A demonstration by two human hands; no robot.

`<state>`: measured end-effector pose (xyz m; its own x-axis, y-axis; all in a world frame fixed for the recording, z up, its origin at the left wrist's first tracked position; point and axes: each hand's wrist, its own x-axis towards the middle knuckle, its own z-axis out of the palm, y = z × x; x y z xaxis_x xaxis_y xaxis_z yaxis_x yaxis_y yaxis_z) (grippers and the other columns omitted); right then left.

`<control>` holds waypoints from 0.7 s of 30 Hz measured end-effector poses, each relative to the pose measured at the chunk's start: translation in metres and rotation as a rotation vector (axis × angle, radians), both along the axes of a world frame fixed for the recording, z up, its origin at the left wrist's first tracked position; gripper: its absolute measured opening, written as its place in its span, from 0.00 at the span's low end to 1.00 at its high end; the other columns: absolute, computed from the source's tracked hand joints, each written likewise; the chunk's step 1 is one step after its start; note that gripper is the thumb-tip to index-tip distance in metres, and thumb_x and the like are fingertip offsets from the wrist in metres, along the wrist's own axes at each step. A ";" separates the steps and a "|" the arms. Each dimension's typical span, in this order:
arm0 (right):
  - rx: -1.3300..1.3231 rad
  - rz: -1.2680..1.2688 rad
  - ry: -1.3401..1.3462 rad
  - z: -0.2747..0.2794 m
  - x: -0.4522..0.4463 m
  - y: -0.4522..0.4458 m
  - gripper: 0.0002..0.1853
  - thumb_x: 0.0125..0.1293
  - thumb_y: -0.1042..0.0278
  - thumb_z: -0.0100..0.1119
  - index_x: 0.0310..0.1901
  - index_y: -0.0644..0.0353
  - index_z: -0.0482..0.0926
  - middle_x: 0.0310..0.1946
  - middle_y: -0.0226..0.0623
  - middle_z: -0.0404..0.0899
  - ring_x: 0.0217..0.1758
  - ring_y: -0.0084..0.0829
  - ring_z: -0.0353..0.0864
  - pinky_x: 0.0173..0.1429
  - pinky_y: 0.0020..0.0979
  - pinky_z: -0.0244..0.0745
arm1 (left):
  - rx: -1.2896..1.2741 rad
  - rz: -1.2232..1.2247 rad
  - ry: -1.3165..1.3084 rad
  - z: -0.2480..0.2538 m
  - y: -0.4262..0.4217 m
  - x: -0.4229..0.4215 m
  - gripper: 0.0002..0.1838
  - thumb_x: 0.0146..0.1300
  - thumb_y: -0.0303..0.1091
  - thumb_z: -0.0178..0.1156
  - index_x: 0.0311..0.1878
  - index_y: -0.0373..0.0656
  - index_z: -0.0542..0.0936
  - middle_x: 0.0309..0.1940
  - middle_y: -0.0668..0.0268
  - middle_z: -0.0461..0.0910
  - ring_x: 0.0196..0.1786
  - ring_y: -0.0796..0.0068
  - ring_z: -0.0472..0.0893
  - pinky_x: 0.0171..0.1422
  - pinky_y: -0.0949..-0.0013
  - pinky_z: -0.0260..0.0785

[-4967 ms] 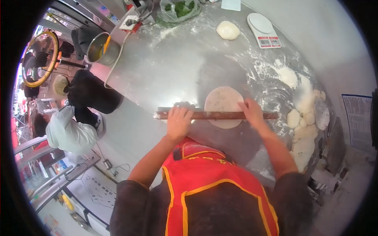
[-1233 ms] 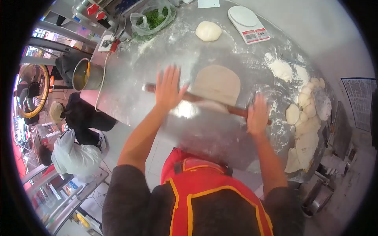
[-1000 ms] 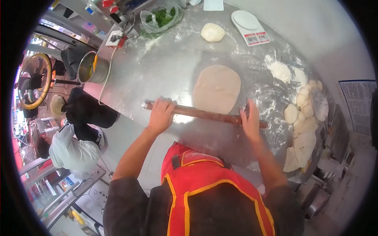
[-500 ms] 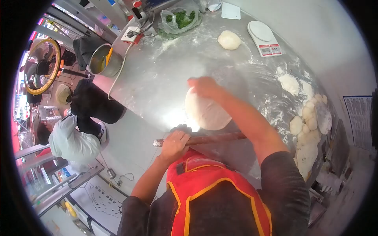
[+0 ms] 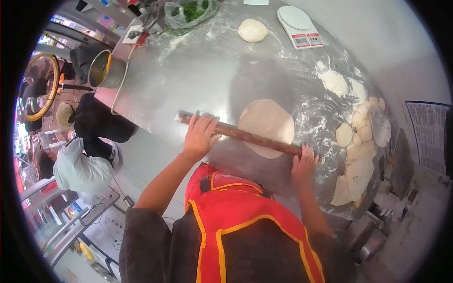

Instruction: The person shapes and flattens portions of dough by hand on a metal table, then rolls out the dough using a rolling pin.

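A long dark wooden rolling pin (image 5: 255,137) lies slantwise across a flat round of dough (image 5: 265,120), on the metal worktop. My left hand (image 5: 201,136) is closed around the pin near its left end. Near the right end, my right hand (image 5: 306,164) grips it too, thumb and fingers on the wood. The dough shows on both sides of the pin, more of it on the far side.
Farther back sit a dough ball (image 5: 253,30), a white kitchen scale (image 5: 300,27) and a bag of chopped greens (image 5: 190,12). Loose flour (image 5: 333,83) and dough pieces (image 5: 361,170) lie to the right. A metal pot (image 5: 107,69) and a person (image 5: 86,166) are at the left.
My right hand has let go of the dough's far edge and now holds the rolling pin. The pin has moved forward onto the dough, which lies flat. The camera view has shifted.
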<state>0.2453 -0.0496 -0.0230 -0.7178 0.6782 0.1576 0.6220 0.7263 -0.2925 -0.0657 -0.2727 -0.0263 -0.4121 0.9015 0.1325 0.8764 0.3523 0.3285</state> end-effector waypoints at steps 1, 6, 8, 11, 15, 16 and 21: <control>0.069 -0.050 -0.049 -0.013 0.004 -0.008 0.20 0.70 0.65 0.49 0.61 0.61 0.70 0.60 0.49 0.71 0.64 0.48 0.68 0.69 0.54 0.54 | 0.020 0.037 -0.003 -0.006 0.013 0.003 0.33 0.55 0.39 0.64 0.65 0.44 0.68 0.62 0.57 0.69 0.67 0.53 0.66 0.72 0.44 0.52; 0.117 -0.195 -0.144 -0.026 -0.056 0.084 0.29 0.72 0.59 0.46 0.71 0.59 0.59 0.72 0.46 0.58 0.76 0.45 0.54 0.76 0.59 0.40 | -0.073 0.056 0.193 -0.016 0.128 -0.055 0.37 0.65 0.50 0.55 0.73 0.43 0.60 0.74 0.59 0.58 0.76 0.54 0.54 0.76 0.41 0.43; 0.187 -0.224 -0.142 -0.032 -0.087 0.146 0.29 0.73 0.57 0.43 0.73 0.57 0.57 0.73 0.45 0.56 0.77 0.45 0.52 0.76 0.58 0.39 | 0.007 0.051 0.273 -0.015 0.188 -0.089 0.35 0.67 0.50 0.53 0.73 0.44 0.60 0.74 0.60 0.57 0.77 0.56 0.54 0.76 0.42 0.43; 0.247 -0.240 -0.089 -0.031 -0.115 0.189 0.30 0.73 0.57 0.41 0.73 0.58 0.55 0.74 0.47 0.55 0.77 0.46 0.52 0.77 0.57 0.39 | 0.119 0.054 0.344 -0.017 0.238 -0.118 0.34 0.68 0.50 0.51 0.73 0.44 0.60 0.75 0.59 0.57 0.77 0.59 0.54 0.77 0.44 0.42; 0.070 -0.120 -0.041 -0.021 -0.083 0.131 0.30 0.73 0.59 0.41 0.72 0.63 0.55 0.74 0.51 0.53 0.77 0.48 0.50 0.77 0.55 0.39 | -0.012 0.078 0.270 -0.016 0.179 -0.086 0.35 0.69 0.53 0.49 0.73 0.42 0.60 0.74 0.58 0.57 0.77 0.60 0.53 0.79 0.47 0.39; 0.024 -0.091 -0.074 -0.026 -0.059 0.100 0.29 0.73 0.59 0.42 0.72 0.64 0.56 0.73 0.53 0.53 0.77 0.49 0.50 0.77 0.56 0.39 | -0.085 0.011 0.179 -0.024 0.140 -0.071 0.37 0.67 0.51 0.53 0.73 0.41 0.59 0.74 0.57 0.57 0.77 0.59 0.54 0.79 0.47 0.38; 0.018 -0.045 -0.083 -0.035 0.001 0.021 0.27 0.73 0.61 0.43 0.69 0.66 0.60 0.72 0.52 0.56 0.76 0.48 0.53 0.77 0.56 0.40 | -0.126 -0.050 0.026 -0.025 0.050 -0.034 0.32 0.64 0.43 0.57 0.69 0.37 0.65 0.71 0.52 0.62 0.74 0.54 0.59 0.77 0.46 0.45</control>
